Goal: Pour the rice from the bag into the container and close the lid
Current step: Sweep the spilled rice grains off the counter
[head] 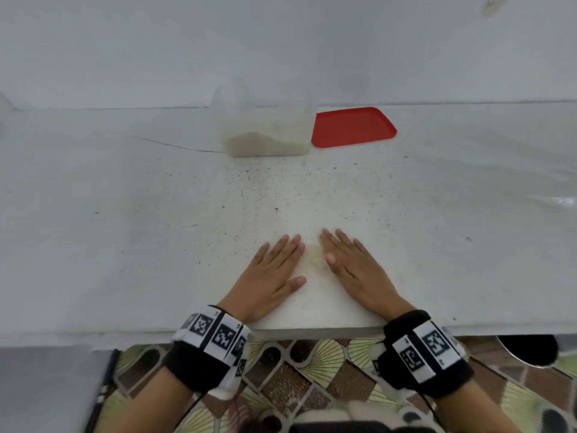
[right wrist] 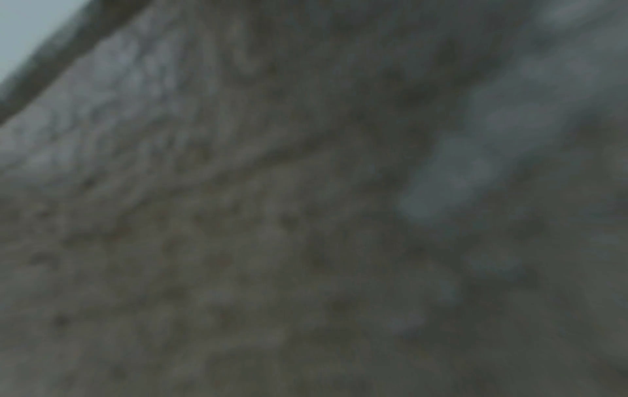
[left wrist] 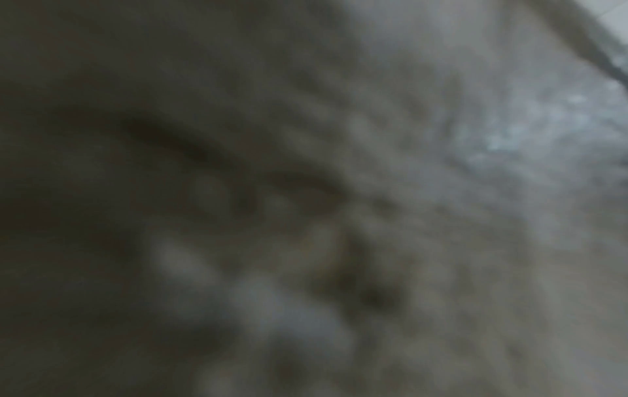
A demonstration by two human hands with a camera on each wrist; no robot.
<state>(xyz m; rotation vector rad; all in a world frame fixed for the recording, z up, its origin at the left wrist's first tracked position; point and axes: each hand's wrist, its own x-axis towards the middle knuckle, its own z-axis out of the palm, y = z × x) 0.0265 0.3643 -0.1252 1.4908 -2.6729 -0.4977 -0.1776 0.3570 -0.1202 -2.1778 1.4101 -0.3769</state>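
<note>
Both hands, left hand (head: 271, 273) and right hand (head: 352, 267), flat, fingers straight, holding nothing; risk: sweeping loose rice (head: 315, 256) off table (head: 125, 214) edge; lid (head: 352, 127) still off container (head: 265, 123)

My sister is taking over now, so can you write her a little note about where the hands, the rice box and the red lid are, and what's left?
Left hand and right hand: flat on the table, fingers straight, holding nothing, a few spilled grains between them.
Container: far side, open, rice in its bottom.
Red lid: flat on the table, right of the container.
No bag in view.
Left: put the lid on and close it.
</note>
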